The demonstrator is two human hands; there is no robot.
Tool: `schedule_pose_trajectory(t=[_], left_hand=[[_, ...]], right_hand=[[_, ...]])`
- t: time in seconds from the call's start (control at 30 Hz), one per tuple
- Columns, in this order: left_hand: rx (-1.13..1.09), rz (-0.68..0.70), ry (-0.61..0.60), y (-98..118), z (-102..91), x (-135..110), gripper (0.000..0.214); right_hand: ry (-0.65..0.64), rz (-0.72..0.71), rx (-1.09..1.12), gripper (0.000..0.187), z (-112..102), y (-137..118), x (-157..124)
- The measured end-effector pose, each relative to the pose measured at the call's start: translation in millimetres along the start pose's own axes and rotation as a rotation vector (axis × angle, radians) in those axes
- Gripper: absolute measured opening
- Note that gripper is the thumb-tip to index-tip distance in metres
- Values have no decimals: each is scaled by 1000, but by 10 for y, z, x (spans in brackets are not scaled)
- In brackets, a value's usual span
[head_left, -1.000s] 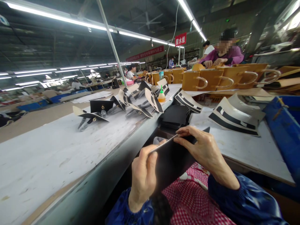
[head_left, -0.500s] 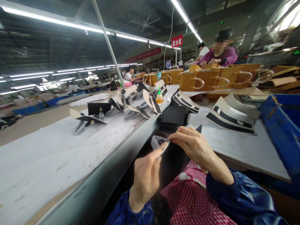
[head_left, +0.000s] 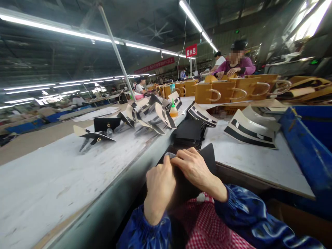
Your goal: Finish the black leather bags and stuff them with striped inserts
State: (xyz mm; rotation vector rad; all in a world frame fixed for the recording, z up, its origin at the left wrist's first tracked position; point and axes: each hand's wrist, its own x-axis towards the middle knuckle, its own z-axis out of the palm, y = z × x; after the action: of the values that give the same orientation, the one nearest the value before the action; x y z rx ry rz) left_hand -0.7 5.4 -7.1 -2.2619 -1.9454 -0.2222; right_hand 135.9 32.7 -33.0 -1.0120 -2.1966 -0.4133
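Over my lap, a black leather-like panel (head_left: 209,156) is pinched between my two hands. My left hand (head_left: 160,188) is closed, knuckles up, gripping its near left edge. Against it, my right hand (head_left: 193,169) is closed at the upper edge, fingertips meeting the left thumb. A bit of clear plastic (head_left: 170,155) pokes out above the left thumb. My fingers hide most of the gripped edge. Just beyond lies a stack of black panels (head_left: 188,129).
On the left bench (head_left: 64,176) lie several cream-and-black flaps (head_left: 166,114) and a glue bottle (head_left: 173,110). More striped flaps (head_left: 250,129) rest at right, beside a blue bin (head_left: 306,148). Tan bag pieces (head_left: 223,91) stand farther back, before a co-worker in purple (head_left: 249,65).
My hands have come together, the right one moving left toward the left thumb. The clear plastic loop and pale edge seen before are now mostly covered. The view has shifted slightly.
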Motion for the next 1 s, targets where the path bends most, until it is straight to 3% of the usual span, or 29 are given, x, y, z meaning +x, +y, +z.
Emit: schedule_pose_trajectory(t=[0.1,0.27,0.37,0.47,0.6,0.67,0.87,1.0], left_hand=[[-72,-9,-17,-78,36,35,31],[-287,7,88,-434,33,-16,25],[-416,25,204,-630,21,-67,23],[-496,64,293,-744,15,-113,24],[-572,143,349,-793,-16,-183,24],[-604,171,355,-789,-42,-225,24],[-703,288,321,-708,-168,-346,19],[-743,351,330,-645,-257,-386,16]], right_hand=[[-18,37,2,14,-60,104,-55],[65,165,39,21,-355,512,-278],[109,316,203,22,-400,724,-395],[117,447,500,23,-249,842,-427],[255,659,864,33,-4,902,-393],[260,729,973,38,26,897,-385],[237,824,1129,42,-154,807,-410],[295,925,1213,42,-240,744,-388]])
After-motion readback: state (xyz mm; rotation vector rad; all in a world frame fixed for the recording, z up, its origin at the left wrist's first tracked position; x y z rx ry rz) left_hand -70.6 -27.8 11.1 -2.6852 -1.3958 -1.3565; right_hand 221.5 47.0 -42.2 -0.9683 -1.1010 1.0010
